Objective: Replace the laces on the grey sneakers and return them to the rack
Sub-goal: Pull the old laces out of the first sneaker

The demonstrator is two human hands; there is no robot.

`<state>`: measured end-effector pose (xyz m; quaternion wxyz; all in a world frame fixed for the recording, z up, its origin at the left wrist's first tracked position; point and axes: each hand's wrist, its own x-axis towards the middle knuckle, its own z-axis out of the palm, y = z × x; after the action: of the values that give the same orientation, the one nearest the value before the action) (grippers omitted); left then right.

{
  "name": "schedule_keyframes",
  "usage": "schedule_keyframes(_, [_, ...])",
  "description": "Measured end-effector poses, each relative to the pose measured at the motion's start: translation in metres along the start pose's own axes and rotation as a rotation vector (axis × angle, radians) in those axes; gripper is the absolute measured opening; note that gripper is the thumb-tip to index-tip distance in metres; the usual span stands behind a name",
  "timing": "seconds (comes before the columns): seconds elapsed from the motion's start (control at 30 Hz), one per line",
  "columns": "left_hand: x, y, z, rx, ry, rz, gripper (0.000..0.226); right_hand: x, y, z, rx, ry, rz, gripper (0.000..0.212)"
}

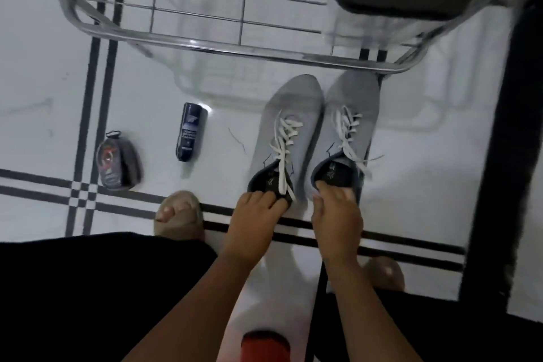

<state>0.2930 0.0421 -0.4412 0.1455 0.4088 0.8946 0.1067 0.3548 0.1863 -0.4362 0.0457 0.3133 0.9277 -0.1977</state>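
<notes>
One head view looks steeply down, close above the floor [411, 185]

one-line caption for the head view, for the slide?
Left hand and right hand grip the heels of two white-laced grey sneakers, toes toward the metal rack.

A: You're looking at two grey sneakers [289, 123], both threaded with white laces [286, 138] and lined dark inside, with a pale logo on each insole.

B: And the floor [44, 67] under you?

A: White tiles crossed by paired black stripes. You've a shiny silver rack [223, 47] above them.

B: The things to your left?

A: A dark navy bottle [190, 136] with a pale label, and a grey oval pack [119, 164] with red and white print. Your slippers [179, 214] are beige, your clothing black.
</notes>
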Motion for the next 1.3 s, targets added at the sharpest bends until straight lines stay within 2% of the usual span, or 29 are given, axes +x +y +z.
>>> schedule_keyframes(0.2, [0.013, 0.008, 0.042, -0.009, 0.251, -0.087, 0.030, 0.011, 0.006, 0.049, 0.028, 0.270, -0.122, 0.019])
schedule_keyframes(0.33, [0.011, 0.010, 0.044, -0.003, 0.293, -0.119, 0.028, 0.017, 0.010, 0.048, 0.072, 0.308, -0.141, 0.023])
schedule_keyframes(0.43, [0.003, 0.011, 0.036, -0.017, 0.253, -0.136, 0.025, 0.009, 0.008, 0.037, 0.099, 0.213, -0.127, 0.029])
schedule_keyframes(0.6, [-0.034, 0.020, 0.024, -0.016, 0.098, -0.137, 0.041, -0.023, 0.005, 0.014, 0.108, 0.029, -0.018, 0.031])
schedule_keyframes(0.77, [-0.085, 0.030, 0.030, -0.009, 0.032, -0.155, 0.033, -0.066, -0.007, 0.002, 0.080, -0.122, 0.129, 0.039])
schedule_keyframes(0.83, [-0.101, 0.035, 0.031, -0.044, -0.027, -0.169, 0.022, -0.084, -0.014, -0.001, 0.007, -0.177, 0.120, 0.036])
schedule_keyframes(0.87, [-0.106, 0.038, 0.029, -0.072, -0.043, -0.203, 0.019, -0.093, -0.017, 0.000, -0.053, -0.166, 0.095, 0.034])
schedule_keyframes(0.93, [-0.112, 0.044, 0.020, -0.221, -0.051, -0.319, 0.028, -0.108, -0.022, 0.002, -0.095, -0.081, 0.017, 0.031])
schedule_keyframes(1.0, [-0.113, 0.044, 0.006, -0.340, 0.035, -0.522, 0.023, -0.116, -0.027, 0.002, -0.038, -0.044, -0.064, 0.021])
schedule_keyframes(1.1, [-0.107, 0.021, -0.004, -0.448, 0.184, -0.778, 0.020, -0.118, -0.032, -0.002, -0.051, -0.146, -0.114, 0.019])
schedule_keyframes(1.2, [-0.098, 0.000, 0.004, -0.617, 0.025, -0.780, 0.034, -0.115, -0.034, 0.000, -0.086, -0.274, -0.096, 0.023])
schedule_keyframes(1.27, [-0.095, 0.003, 0.012, -0.644, -0.081, -0.732, 0.041, -0.115, -0.034, 0.007, -0.120, -0.374, -0.047, 0.028])
schedule_keyframes(1.3, [-0.095, 0.006, 0.016, -0.631, -0.083, -0.714, 0.042, -0.115, -0.032, 0.010, -0.138, -0.412, -0.028, 0.029])
